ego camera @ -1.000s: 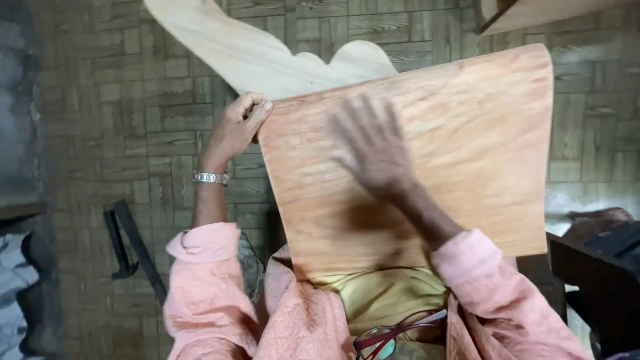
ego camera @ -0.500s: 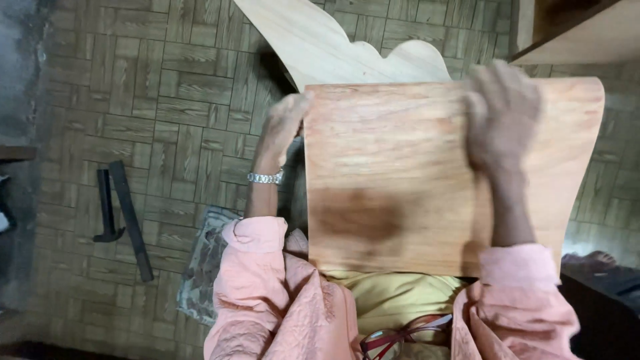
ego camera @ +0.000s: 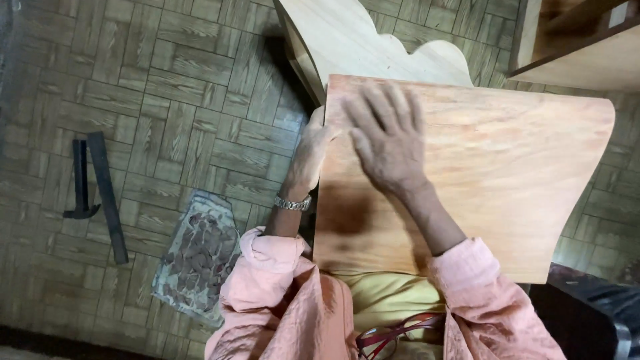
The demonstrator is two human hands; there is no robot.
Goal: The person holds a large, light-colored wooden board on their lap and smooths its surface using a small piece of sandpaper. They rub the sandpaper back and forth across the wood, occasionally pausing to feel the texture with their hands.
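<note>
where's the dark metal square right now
In the head view, the dark metal square lies on the parquet floor at far left, beside the patterned cloth, left of the left hand.

- I see a dark metal tool point(ego camera: 100, 193) on the parquet floor point(ego camera: 167, 87).
- A patterned cloth point(ego camera: 197, 257) lies near it.
- Red glasses point(ego camera: 393, 330) hang low.

1. Two hands lay on wood: left hand point(ego camera: 308, 157), right hand point(ego camera: 387, 143).
2. Two shaped boards: reddish board point(ego camera: 493, 180), pale scalloped board point(ego camera: 373, 47).
3. One hammer point(ego camera: 81, 180) (beside one dark bar point(ego camera: 107, 197)).
4. One patterned cloth point(ego camera: 197, 257).
</note>
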